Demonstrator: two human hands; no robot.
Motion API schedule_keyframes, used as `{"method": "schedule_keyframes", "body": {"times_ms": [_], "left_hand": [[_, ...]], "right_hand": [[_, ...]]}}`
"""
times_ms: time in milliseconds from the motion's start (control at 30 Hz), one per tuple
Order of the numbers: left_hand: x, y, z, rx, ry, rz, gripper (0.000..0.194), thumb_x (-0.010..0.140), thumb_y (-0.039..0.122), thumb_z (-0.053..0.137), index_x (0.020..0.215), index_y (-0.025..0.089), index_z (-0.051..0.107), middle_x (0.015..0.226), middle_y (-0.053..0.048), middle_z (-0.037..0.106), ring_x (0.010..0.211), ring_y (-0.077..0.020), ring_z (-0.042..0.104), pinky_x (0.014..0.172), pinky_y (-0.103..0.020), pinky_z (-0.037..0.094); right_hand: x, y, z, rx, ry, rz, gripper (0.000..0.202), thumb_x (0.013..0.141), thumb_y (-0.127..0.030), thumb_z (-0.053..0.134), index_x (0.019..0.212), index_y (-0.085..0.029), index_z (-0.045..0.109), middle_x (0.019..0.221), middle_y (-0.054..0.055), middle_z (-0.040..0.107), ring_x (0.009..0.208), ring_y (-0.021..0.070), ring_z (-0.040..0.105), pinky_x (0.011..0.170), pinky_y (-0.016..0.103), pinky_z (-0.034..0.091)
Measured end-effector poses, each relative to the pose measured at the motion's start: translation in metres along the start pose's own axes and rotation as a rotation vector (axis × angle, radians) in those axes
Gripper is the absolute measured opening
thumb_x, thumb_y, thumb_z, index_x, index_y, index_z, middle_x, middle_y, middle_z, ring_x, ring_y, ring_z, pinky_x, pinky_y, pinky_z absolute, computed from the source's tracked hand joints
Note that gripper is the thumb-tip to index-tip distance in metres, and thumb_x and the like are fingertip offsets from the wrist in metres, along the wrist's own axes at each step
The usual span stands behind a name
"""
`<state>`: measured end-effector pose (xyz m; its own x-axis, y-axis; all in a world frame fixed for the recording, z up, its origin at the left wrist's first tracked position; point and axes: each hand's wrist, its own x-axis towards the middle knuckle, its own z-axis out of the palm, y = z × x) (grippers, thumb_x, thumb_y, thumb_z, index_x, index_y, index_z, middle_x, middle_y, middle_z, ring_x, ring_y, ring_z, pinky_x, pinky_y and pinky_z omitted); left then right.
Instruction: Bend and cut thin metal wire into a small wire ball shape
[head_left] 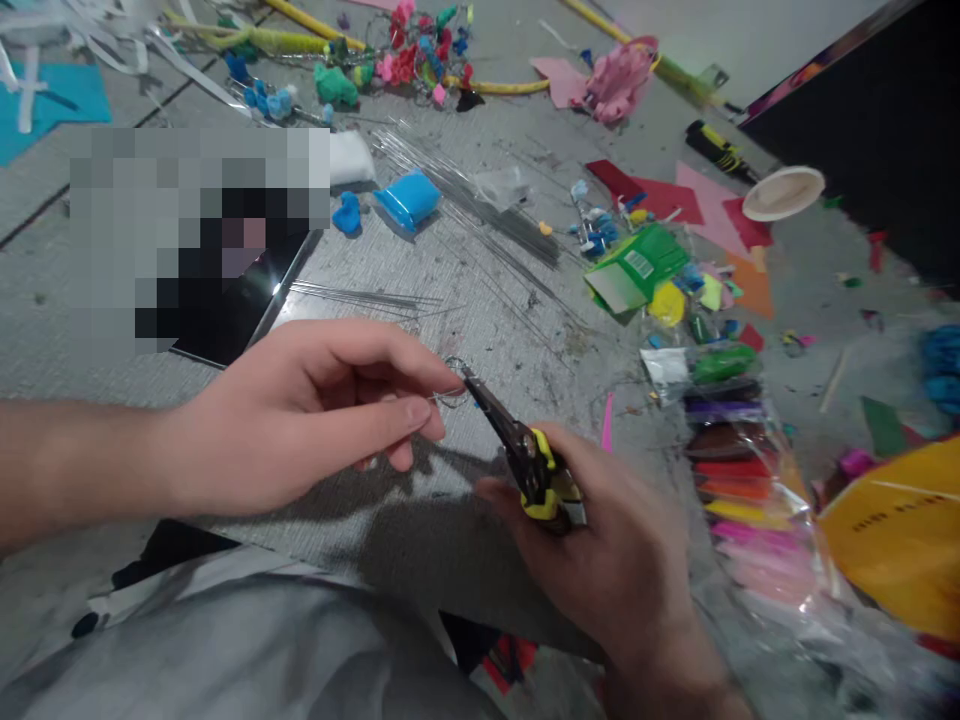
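Observation:
My right hand is wrapped round the yellow-and-black handles of a pair of needle-nose pliers. Their dark, narrow jaws point up and left, with the tip at a thin wire loop. From the left, my left hand holds this wire between thumb and forefinger, right beside the jaws. The other fingers of that hand curl loosely beneath. Whether the jaws are clamped on the wire is too small to tell. Beyond the hands, loose straight wires lie across the grey surface.
A dark-screened device lies at left, partly pixelated. Blue clay in a packet sits past the hands. On the right are a green packet, a bag of coloured clay sticks and a yellow bag. Small coloured figures line the back.

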<state>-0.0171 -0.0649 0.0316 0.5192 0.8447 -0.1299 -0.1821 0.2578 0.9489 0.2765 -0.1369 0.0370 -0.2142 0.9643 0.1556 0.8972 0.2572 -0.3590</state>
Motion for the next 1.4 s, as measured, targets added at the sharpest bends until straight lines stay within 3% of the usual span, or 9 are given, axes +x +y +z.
{"method": "schedule_keyframes", "body": {"times_ms": [100,233,333,567,733,833,1033,1133,1400], "left_hand": [[0.001,0.002,0.003,-0.083,0.025,-0.03,0.008,0.109,0.016,0.096,0.108,0.023,0.092,0.091,-0.001,0.094,0.073,-0.0151,0.088,0.068,-0.02,0.071],[0.005,0.007,0.004,-0.008,0.017,-0.004,0.023,0.094,0.014,0.108,0.098,0.026,0.088,0.077,0.004,0.086,0.068,-0.016,0.084,0.063,-0.02,0.067],[0.006,0.009,0.003,0.057,0.026,0.048,0.022,0.093,0.014,0.107,0.094,0.025,0.088,0.079,0.003,0.086,0.066,-0.0157,0.081,0.061,-0.021,0.065],[0.008,0.01,0.002,0.169,0.035,0.188,0.019,0.093,0.009,0.102,0.087,0.022,0.088,0.08,-0.001,0.084,0.071,-0.0134,0.076,0.064,-0.02,0.062],[0.008,0.012,0.004,0.077,0.032,0.081,0.022,0.092,0.014,0.104,0.089,0.024,0.085,0.082,0.0,0.084,0.067,-0.0138,0.072,0.06,-0.023,0.058],[0.006,0.015,0.005,0.015,0.032,0.007,0.026,0.09,0.017,0.108,0.088,0.024,0.084,0.077,0.002,0.08,0.063,-0.0129,0.069,0.057,-0.022,0.057],[0.005,0.015,0.004,-0.092,-0.011,-0.141,0.026,0.094,0.018,0.106,0.091,0.025,0.081,0.075,0.005,0.079,0.058,-0.0111,0.068,0.054,-0.019,0.056],[0.003,0.012,0.005,-0.065,0.011,-0.111,0.027,0.094,0.017,0.106,0.091,0.025,0.08,0.074,0.005,0.08,0.06,-0.012,0.072,0.056,-0.019,0.058],[0.0,0.011,0.006,0.026,0.032,-0.029,0.027,0.093,0.015,0.104,0.086,0.025,0.079,0.075,0.001,0.083,0.063,-0.0162,0.079,0.058,-0.023,0.062]], "right_hand": [[0.0,-0.003,-0.002,0.003,-0.034,-0.023,0.018,0.102,-0.049,0.086,0.105,-0.035,0.074,0.078,-0.002,0.082,0.064,0.028,0.079,0.058,0.037,0.056],[-0.006,-0.005,0.0,0.056,-0.039,0.014,0.017,0.101,-0.047,0.085,0.101,-0.036,0.073,0.081,0.0,0.084,0.067,0.0304,0.081,0.058,0.04,0.058],[-0.01,-0.005,-0.001,0.189,-0.075,0.032,0.014,0.099,-0.042,0.086,0.095,-0.036,0.074,0.08,-0.002,0.084,0.064,0.0273,0.079,0.057,0.037,0.057],[0.002,-0.019,-0.012,0.46,-0.314,0.156,0.019,0.084,-0.029,0.09,0.078,-0.032,0.072,0.062,-0.01,0.072,0.048,0.0176,0.061,0.043,0.029,0.045],[-0.006,-0.013,-0.002,0.295,-0.106,0.088,0.007,0.091,-0.034,0.088,0.096,-0.036,0.084,0.079,-0.005,0.085,0.063,0.0242,0.079,0.055,0.033,0.061],[-0.009,-0.009,0.003,0.22,-0.042,0.046,0.014,0.093,-0.034,0.087,0.107,-0.038,0.084,0.089,-0.003,0.09,0.071,0.0272,0.086,0.06,0.035,0.067],[0.002,-0.015,0.0,0.142,-0.025,-0.046,0.014,0.096,-0.033,0.083,0.093,-0.035,0.07,0.075,-0.005,0.083,0.056,0.0247,0.079,0.05,0.034,0.059],[-0.001,-0.014,0.003,0.077,-0.002,-0.063,0.015,0.099,-0.036,0.082,0.096,-0.035,0.068,0.073,-0.004,0.081,0.055,0.0258,0.078,0.049,0.035,0.058],[-0.031,-0.007,0.027,0.019,0.112,-0.023,0.025,0.109,-0.049,0.081,0.13,-0.037,0.076,0.092,0.003,0.089,0.074,0.0355,0.086,0.062,0.046,0.066]]}}
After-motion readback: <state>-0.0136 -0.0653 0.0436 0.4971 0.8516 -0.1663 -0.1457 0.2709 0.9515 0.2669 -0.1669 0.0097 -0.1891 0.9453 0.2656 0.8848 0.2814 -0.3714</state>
